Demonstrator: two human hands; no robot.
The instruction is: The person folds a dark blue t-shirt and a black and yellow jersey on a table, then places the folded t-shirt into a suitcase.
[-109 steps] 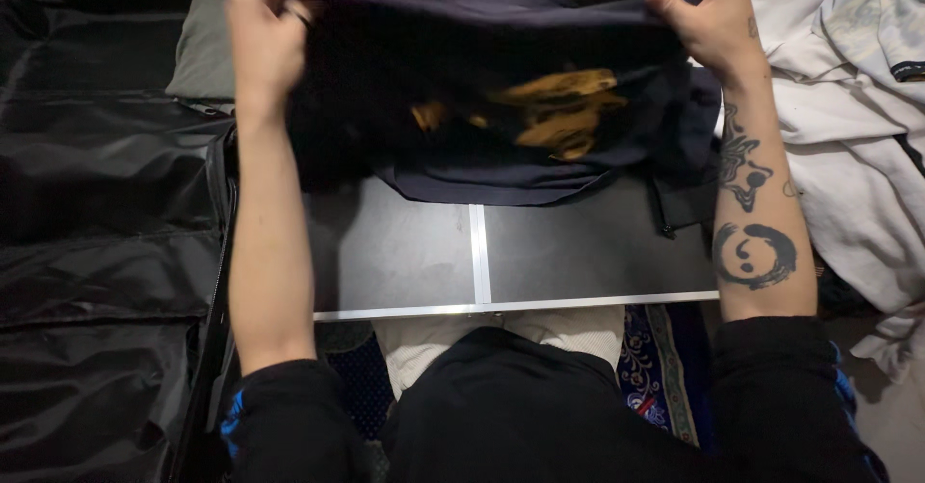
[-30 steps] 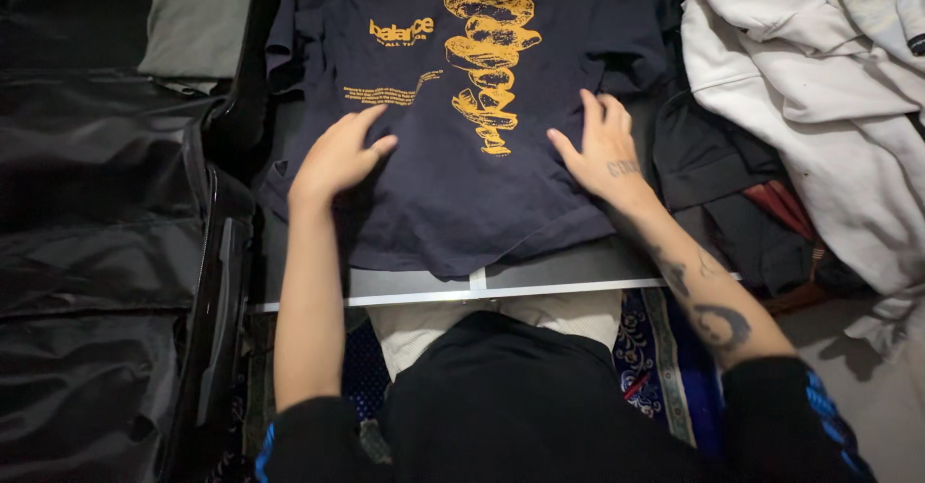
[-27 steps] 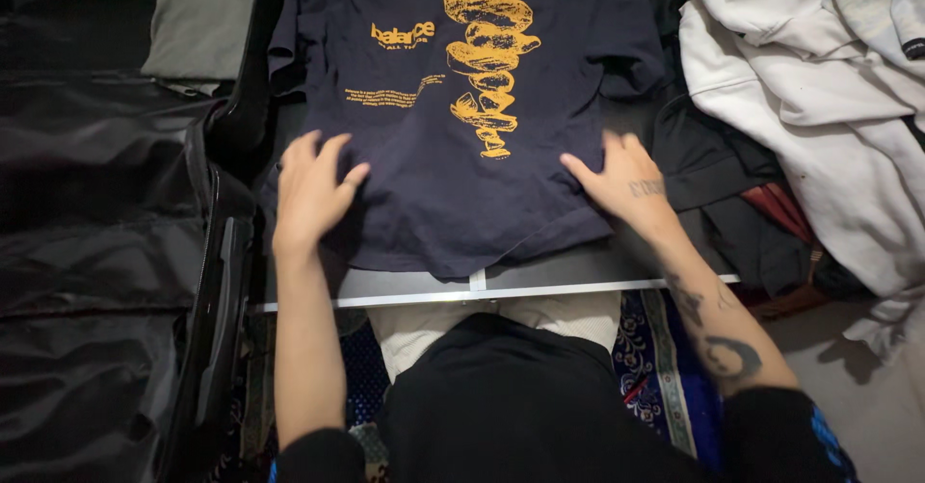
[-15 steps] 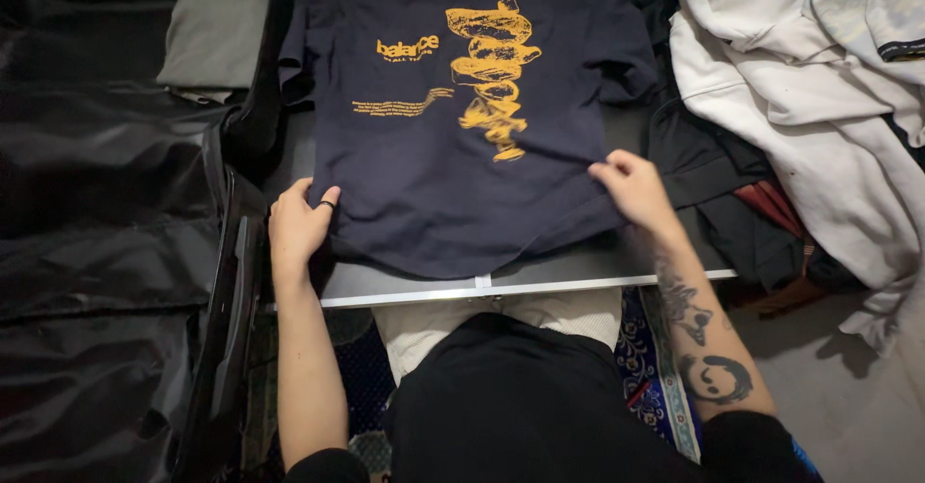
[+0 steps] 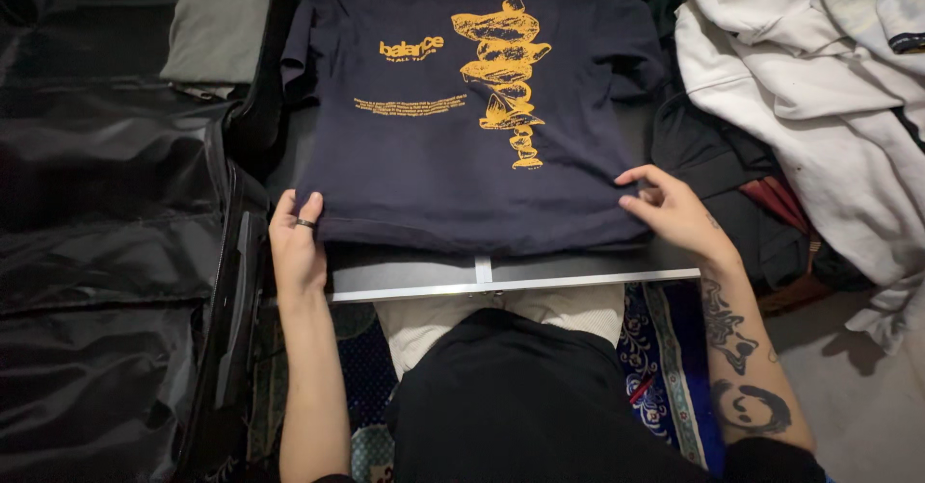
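The dark worktop [image 5: 568, 269] with its pale metal near edge sits over your lap, between an open black suitcase [image 5: 106, 213] on the left and a heap of white garments [image 5: 819, 88] on the right. A folded grey cloth [image 5: 217, 26] lies at the far left, against the suitcase rim. Dark clothes [image 5: 713, 170] are bunched just beside the worktop's right end, and a patterned blue rug [image 5: 665, 358] shows below on the floor.

The navy T-shirt [image 5: 434, 165] now lies flat, print side up, with its orange graphic [image 5: 506, 69] running far to near. A few seconds ago you held it up in the air by its edge; since then it has been laid down, smoothed with flat palms, and your hands have moved outward and nearer to the hem. Over the last half second the hem has been drawn straight: it now runs almost parallel to the near edge of the worktop, with a bare strip between.

Your left hand [image 5: 297, 242] has its grip closed on the near left corner of the hem, thumb on top, fingers underneath. Your right hand [image 5: 674, 211] pinches the near right corner in a loose, partly open grip, fingertips on the cloth.

Judgement: spreading appears complete; the body of the shirt is free of major wrinkles. The sleeves at the far end are still slightly rumpled.
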